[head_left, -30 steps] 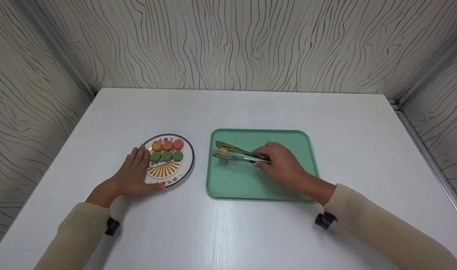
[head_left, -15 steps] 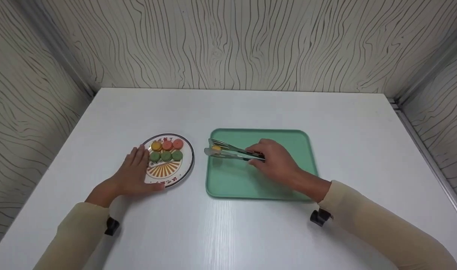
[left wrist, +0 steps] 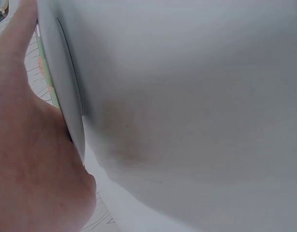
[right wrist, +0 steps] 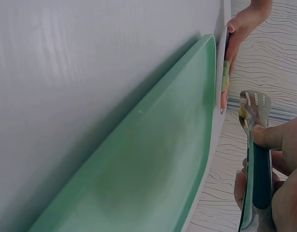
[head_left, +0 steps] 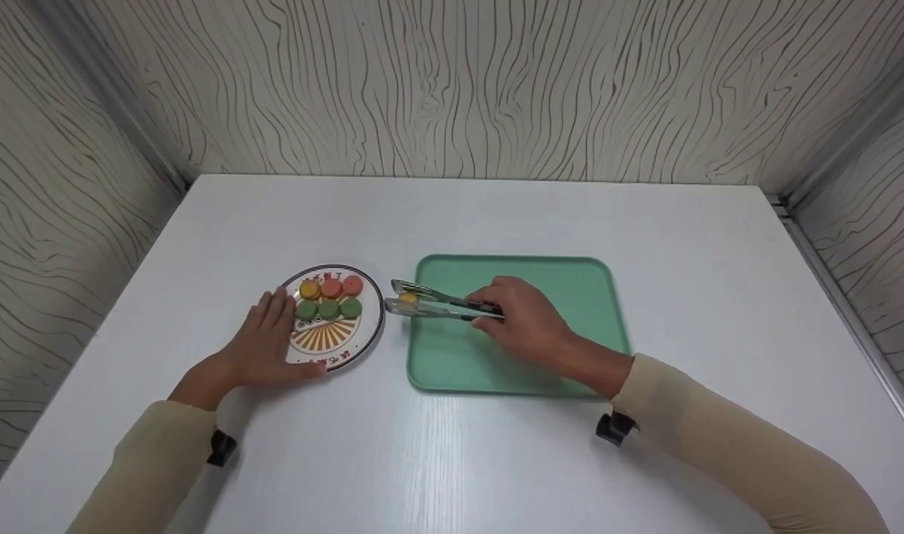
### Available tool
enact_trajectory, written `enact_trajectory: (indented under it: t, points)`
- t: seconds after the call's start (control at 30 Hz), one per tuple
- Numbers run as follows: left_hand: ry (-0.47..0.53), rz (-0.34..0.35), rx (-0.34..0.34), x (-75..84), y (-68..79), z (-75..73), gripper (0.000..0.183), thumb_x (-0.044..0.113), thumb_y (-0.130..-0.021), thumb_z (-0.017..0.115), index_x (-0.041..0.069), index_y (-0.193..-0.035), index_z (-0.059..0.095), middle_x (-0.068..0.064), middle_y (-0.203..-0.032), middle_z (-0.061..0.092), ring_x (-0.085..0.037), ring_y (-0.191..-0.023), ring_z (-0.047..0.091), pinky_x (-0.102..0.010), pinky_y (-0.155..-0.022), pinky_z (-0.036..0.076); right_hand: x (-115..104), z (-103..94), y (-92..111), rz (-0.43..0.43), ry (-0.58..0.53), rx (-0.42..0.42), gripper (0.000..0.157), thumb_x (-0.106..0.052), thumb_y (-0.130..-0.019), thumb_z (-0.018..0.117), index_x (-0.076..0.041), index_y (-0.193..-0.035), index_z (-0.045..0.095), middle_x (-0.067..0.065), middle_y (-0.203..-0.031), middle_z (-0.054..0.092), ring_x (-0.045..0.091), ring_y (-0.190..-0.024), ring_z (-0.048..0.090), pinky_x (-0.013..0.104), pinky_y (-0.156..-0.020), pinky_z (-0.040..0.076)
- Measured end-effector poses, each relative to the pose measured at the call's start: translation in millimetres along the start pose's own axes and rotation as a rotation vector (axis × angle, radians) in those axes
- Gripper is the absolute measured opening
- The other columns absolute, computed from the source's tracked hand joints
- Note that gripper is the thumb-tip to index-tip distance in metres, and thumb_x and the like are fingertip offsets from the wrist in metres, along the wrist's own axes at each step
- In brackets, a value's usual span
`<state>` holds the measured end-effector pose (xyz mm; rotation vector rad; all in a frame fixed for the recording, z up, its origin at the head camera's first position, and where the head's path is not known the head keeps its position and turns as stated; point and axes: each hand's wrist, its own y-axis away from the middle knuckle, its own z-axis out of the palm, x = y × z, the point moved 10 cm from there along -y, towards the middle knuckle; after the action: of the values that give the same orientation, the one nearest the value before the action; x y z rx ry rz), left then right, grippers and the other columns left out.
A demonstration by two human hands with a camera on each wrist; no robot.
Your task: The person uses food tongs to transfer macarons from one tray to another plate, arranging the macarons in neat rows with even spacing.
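Observation:
My right hand (head_left: 529,315) grips a pair of metal serving tongs (head_left: 444,311) with dark handles. Between the tong tips is a yellow macaron (head_left: 408,297), held in the gap between the tray and the plate. In the right wrist view the slotted tong head (right wrist: 256,106) shows, with thumb and fingers round the handle. My left hand (head_left: 262,345) rests with straight fingers along the left rim of a round white plate (head_left: 363,337), thumb at its front edge. On the plate's far half lie two rows: a yellow macaron (head_left: 310,288) beside pink macarons (head_left: 342,286), and green macarons (head_left: 328,308) in front.
A green rectangular tray (head_left: 481,363) lies right of the plate, under the right hand and forearm. Both stand on a white table (head_left: 437,452). Wood-grain patterned panels (head_left: 452,89) rise behind the table and at both sides.
The right hand has carried the tongs and the yellow macaron left, from over the tray to just beyond its left edge, near the plate. The left hand and plate have stayed put.

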<state>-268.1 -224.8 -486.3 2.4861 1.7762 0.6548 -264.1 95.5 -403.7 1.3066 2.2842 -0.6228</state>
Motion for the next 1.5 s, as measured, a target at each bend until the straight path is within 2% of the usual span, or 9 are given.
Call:
enact_trajectory:
  t: [0.4, 0.9, 1.13, 1.5]
  points:
    - [-0.018, -0.008, 0.011, -5.1, -3.7, 5.0, 0.131, 0.075, -0.081, 0.065, -0.016, -0.156, 0.007, -0.034, -0.164, -0.004, -0.051, -0.152, -0.006, -0.065, -0.12, 0.006, -11, 8.9, -8, -0.017, -0.002, -0.007, 0.023, -0.012, -0.091, 0.078, -0.008, -0.114, 0.078, 0.0, -0.089, 0.065, 0.016, -0.081, 0.054, 0.034, -0.073, 0.048]
    - [-0.027, -0.005, 0.005, -1.5, -1.3, 1.6, 0.129, 0.074, -0.082, 0.065, -0.016, -0.155, 0.008, -0.035, -0.164, -0.003, -0.052, -0.151, -0.005, -0.065, -0.12, 0.006, -21, 23.3, -15, -0.025, -0.013, -0.029, 0.022, -0.012, -0.091, 0.078, -0.01, -0.113, 0.079, -0.001, -0.089, 0.065, 0.014, -0.079, 0.053, 0.033, -0.071, 0.048]
    - [0.006, -0.009, -0.011, -1.5, -0.2, 1.2, 0.13, 0.073, -0.082, 0.064, -0.017, -0.155, 0.005, -0.035, -0.164, -0.007, -0.052, -0.151, -0.009, -0.065, -0.12, 0.003, -27, 25.4, -18, -0.048, 0.004, -0.029, 0.023, -0.011, -0.089, 0.078, -0.01, -0.112, 0.079, -0.002, -0.087, 0.065, 0.014, -0.079, 0.052, 0.032, -0.071, 0.048]
    - [0.006, 0.002, -0.006, -0.1, 0.5, -0.2, 0.13, 0.072, -0.083, 0.065, -0.018, -0.154, 0.005, -0.035, -0.164, -0.007, -0.052, -0.151, -0.009, -0.066, -0.12, 0.003, -35, 39.2, -24, -0.057, -0.004, -0.063, 0.022, -0.011, -0.09, 0.077, -0.008, -0.112, 0.079, 0.0, -0.089, 0.067, 0.015, -0.079, 0.054, 0.033, -0.071, 0.048]
